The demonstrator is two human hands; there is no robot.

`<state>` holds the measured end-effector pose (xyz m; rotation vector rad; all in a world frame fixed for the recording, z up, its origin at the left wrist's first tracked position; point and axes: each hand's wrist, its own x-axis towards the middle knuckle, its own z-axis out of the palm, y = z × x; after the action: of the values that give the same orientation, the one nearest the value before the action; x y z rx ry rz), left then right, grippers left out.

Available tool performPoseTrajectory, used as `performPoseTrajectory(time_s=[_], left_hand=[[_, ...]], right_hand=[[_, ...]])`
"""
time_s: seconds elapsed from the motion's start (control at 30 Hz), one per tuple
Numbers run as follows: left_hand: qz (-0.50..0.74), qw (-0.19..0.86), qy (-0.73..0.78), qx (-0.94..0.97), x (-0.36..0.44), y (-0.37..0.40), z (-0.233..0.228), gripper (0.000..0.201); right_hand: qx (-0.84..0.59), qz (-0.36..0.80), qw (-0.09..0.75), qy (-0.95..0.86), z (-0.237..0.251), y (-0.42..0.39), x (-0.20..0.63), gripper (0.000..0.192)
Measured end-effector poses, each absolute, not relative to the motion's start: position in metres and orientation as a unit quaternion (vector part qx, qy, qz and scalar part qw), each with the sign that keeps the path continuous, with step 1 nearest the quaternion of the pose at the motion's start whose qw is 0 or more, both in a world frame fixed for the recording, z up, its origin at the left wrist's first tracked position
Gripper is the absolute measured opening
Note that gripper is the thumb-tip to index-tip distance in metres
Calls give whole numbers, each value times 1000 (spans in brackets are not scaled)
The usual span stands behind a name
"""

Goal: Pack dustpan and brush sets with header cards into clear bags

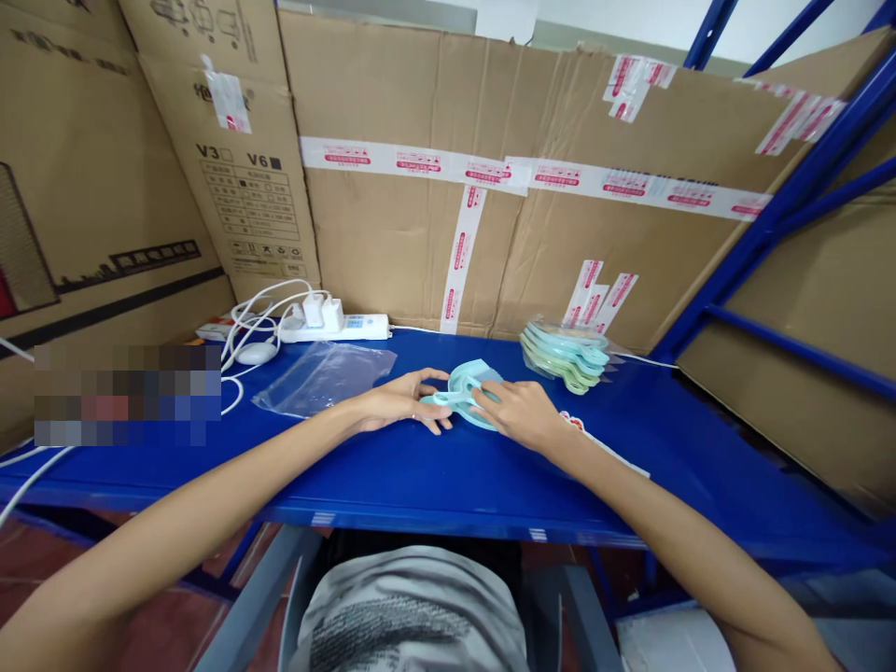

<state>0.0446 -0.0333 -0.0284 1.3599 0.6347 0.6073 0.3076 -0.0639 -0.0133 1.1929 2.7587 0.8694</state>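
A light blue plastic dustpan [458, 381], small with a rounded pan and a looped handle, lies low over the blue table in front of me. My left hand [399, 401] is at the handle end, which sits between its thumb and fingers. From the other side, my right hand [522, 411] grips the dustpan with bent fingers that cover part of it. A white card strip with a red print [609, 446] lies partly hidden beneath my right forearm.
Stacked light blue and green plastic pieces [564, 355] in clear wrap stand at the back right. A clear plastic bag [322, 378] lies left on the blue table [420, 476]. Behind are a power strip [357, 327] with white cables and cardboard walls [392, 243]. Blue metal frame bars [763, 243] rise at right.
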Motion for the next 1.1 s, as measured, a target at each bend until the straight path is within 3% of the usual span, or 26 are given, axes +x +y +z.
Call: performPoseTrajectory(time_s=[0.1, 0.27, 0.37, 0.63, 0.77, 0.93, 1.0, 1.1], left_hand=[[265, 722, 260, 584, 47, -36, -27, 77], [258, 757, 225, 557, 48, -36, -26, 73], [276, 739, 254, 560, 50, -35, -30, 64], [324, 657, 338, 591, 49, -30, -38, 66], [327, 632, 369, 598, 48, -28, -36, 54], [342, 624, 372, 595, 45, -24, -37, 45], [346, 620, 368, 600, 43, -23, -37, 43], [375, 604, 351, 609, 40, -19, -34, 41]], right_hand=[[365, 259, -3, 894, -9, -61, 307, 49], [327, 244, -52, 912, -12, -56, 314, 43], [315, 223, -84, 919, -17, -54, 317, 39], [285, 195, -104, 933, -24, -56, 315, 45], [270, 185, -113, 938, -27, -58, 313, 52], [265, 120, -144, 946, -31, -55, 312, 47], [289, 84, -177, 937, -29, -50, 315, 43], [405, 40, -321, 855, -22, -38, 328, 47]])
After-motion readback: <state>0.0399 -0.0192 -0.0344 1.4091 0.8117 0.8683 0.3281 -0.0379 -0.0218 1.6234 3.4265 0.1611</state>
